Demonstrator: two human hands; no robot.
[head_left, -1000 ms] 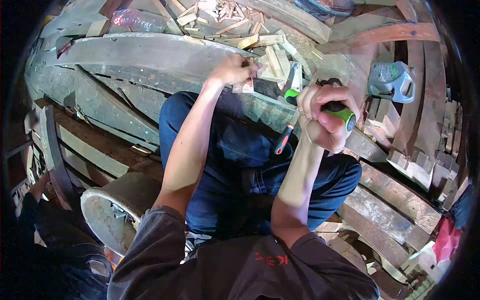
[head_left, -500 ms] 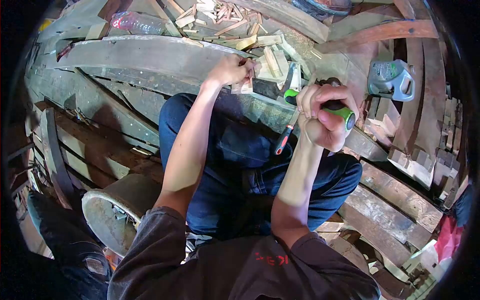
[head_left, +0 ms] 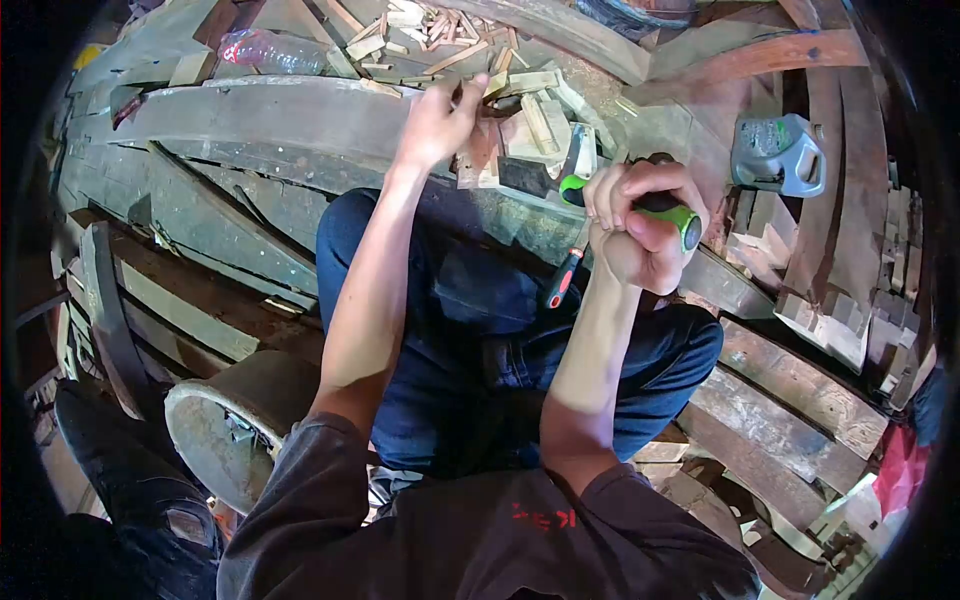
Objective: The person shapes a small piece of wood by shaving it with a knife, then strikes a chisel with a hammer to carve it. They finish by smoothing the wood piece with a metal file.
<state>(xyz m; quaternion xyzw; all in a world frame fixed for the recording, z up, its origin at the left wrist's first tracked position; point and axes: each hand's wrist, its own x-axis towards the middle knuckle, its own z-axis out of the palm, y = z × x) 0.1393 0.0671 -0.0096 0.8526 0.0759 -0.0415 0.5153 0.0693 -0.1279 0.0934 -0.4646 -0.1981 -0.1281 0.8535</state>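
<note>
My left hand is raised beside some small light wood blocks; its fingers are smeared, and whether they hold anything cannot be made out. My right hand is closed round a green-and-black handle. Another green-and-black part shows at the left of this fist; whether the two belong together is hidden. A dark block and a light wood piece lie between the hands. Below them, a tool with a red-and-black handle rests near my knee.
Wood scraps and a clear bottle lie at the top. A grey jug stands at the right, near stacked wood blocks. A bucket is at the lower left, near another person's trousered leg.
My left hand has moved up and left, off the wood pieces it was touching. My right hand stays round the green-and-black handle, shifted slightly left in the view.
</note>
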